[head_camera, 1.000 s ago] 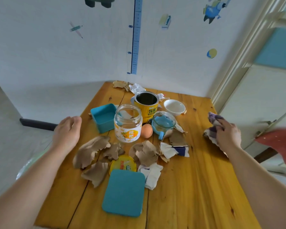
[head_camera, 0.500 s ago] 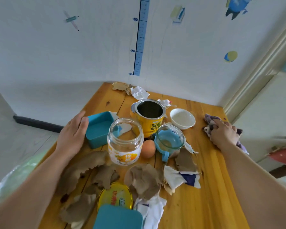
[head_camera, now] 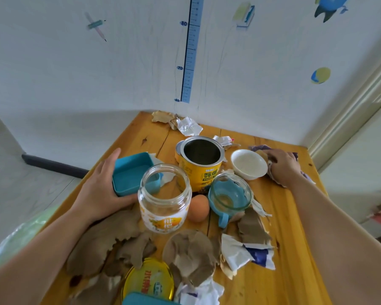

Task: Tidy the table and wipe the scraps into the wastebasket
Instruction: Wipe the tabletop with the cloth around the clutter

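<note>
A wooden table (head_camera: 290, 249) stands in a white-walled corner. The left hand (head_camera: 101, 192) has come in from the 9 o'clock edge, and its grip now wraps the blue box (head_camera: 132, 172), at 10 o'clock of the glass jar (head_camera: 165, 199). The right hand (head_camera: 283, 166) has slid its cloth (head_camera: 259, 148), fingers curled over it, against the white bowl (head_camera: 249, 165) at 2 o'clock. Tidying looks begun, but the scraps (head_camera: 191, 254) lie unswept from centre to 6 o'clock. The pale green shape (head_camera: 15, 243) off the table at 8 o'clock is probably the wastebasket.
</note>
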### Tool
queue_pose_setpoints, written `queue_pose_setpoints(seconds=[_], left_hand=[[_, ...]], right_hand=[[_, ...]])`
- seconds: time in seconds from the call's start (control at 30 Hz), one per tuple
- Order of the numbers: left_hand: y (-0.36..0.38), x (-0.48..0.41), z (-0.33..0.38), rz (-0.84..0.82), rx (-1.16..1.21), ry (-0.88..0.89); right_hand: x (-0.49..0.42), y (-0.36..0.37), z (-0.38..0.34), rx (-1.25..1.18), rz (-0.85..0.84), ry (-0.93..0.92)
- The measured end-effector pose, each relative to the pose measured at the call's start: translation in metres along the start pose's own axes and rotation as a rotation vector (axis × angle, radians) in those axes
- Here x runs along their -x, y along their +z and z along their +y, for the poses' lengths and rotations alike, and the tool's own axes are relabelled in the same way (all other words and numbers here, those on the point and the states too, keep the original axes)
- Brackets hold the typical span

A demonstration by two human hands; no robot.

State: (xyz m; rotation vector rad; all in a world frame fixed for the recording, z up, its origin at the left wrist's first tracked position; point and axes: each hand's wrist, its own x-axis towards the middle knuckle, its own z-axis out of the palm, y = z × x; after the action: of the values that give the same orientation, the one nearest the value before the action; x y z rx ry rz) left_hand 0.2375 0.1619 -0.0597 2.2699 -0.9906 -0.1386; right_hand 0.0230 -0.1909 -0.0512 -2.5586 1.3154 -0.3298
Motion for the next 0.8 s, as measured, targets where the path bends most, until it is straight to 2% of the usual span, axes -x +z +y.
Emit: queue_pose_setpoints(seconds=[0.17,0.37,0.53,0.6,0.67,0.73,0.8], left_hand=[[0.001,-0.001,0.001,0.017,0.015,-0.025],[-0.004,0.002,0.003,-0.042,0.019,-0.023],[-0.002,0.002,-0.01,-0.012,0.221,-0.033],[-0.003,-0.005,-0.018,0.058,0.426,-0.12],[-0.005,-0.017,-0.021,0.133,0.502,-0.153],[-0.007,-0.033,-0.019,0.157,0.372,-0.133],[-0.006,-0.058,-0.019,0.133,0.28,-0.145]], right_hand=[[0.019,-0.004,-0.007,-0.074,-0.075,-0.079],[0.037,-0.003,-0.001,-0.034,-0.125,-0.249],[0.042,-0.012,0.001,-0.037,-0.2,-0.317],[0.032,-0.019,0.005,-0.092,-0.173,-0.237],[0.013,-0.026,0.01,-0.204,0.03,-0.074],[-0.008,-0.03,0.008,-0.348,0.154,0.059],[-0.031,-0.026,-0.007,-0.477,0.147,0.116]])
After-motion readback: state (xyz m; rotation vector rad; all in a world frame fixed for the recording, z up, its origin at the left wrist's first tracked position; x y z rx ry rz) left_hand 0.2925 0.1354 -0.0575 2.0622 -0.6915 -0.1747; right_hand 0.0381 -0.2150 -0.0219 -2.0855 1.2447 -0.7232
